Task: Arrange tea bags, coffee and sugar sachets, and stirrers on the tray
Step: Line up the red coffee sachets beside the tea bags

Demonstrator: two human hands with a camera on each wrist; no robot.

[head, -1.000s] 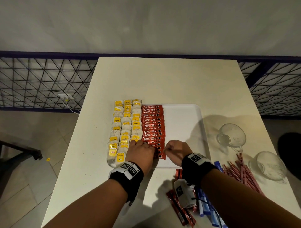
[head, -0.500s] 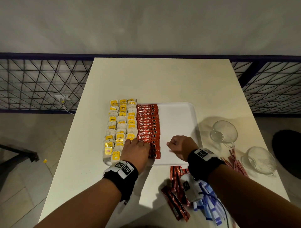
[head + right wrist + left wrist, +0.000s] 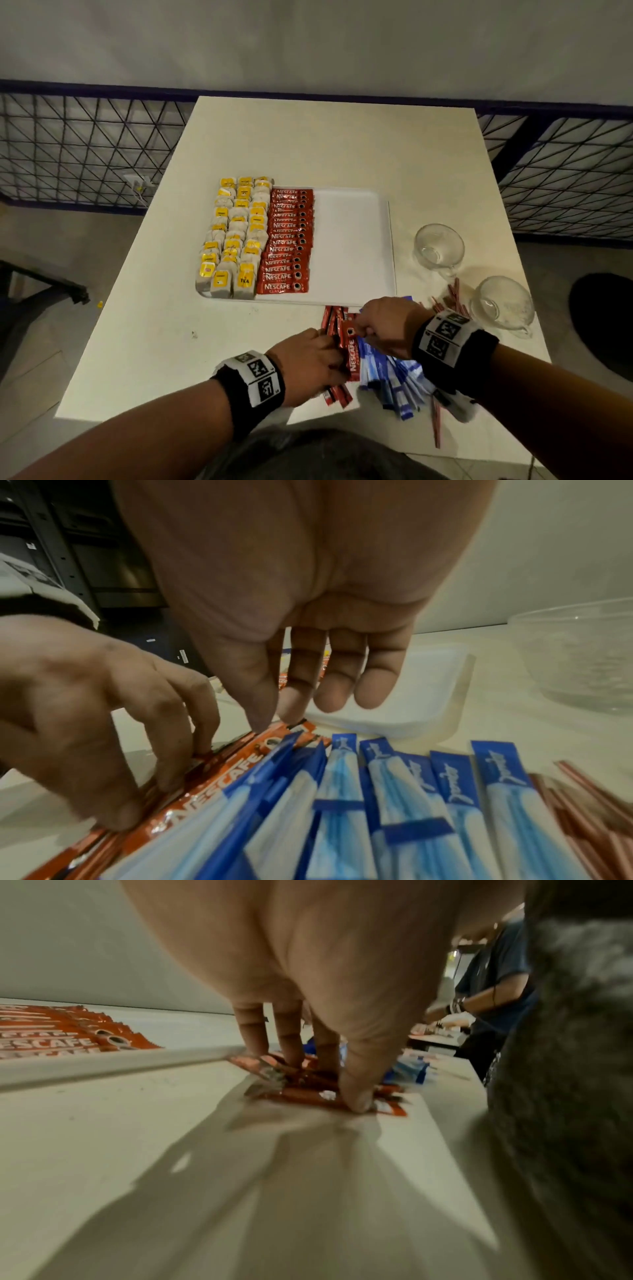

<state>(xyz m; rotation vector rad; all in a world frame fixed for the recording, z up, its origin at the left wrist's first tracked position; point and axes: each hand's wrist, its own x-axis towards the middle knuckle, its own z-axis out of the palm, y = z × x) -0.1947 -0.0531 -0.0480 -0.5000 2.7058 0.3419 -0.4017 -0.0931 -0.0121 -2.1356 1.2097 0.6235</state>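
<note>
Red coffee sachets (image 3: 337, 346) lie in a loose pile on the tabletop (image 3: 144, 342), just in front of the white tray's (image 3: 352, 246) near edge. The left hand (image 3: 305, 363) presses its curled fingers and thumb down on the pile; the right hand (image 3: 385, 325) pinches the top end of one sachet (image 3: 219, 780). Blue sugar sachets (image 3: 383, 799) fan out beside them, with red stirrers (image 3: 448, 301) further right. On the tray, tea bags (image 3: 236, 236) fill the left columns, next to a column of coffee sachets (image 3: 287, 240). Two glass cups (image 3: 438, 248) stand right of the tray.
</note>
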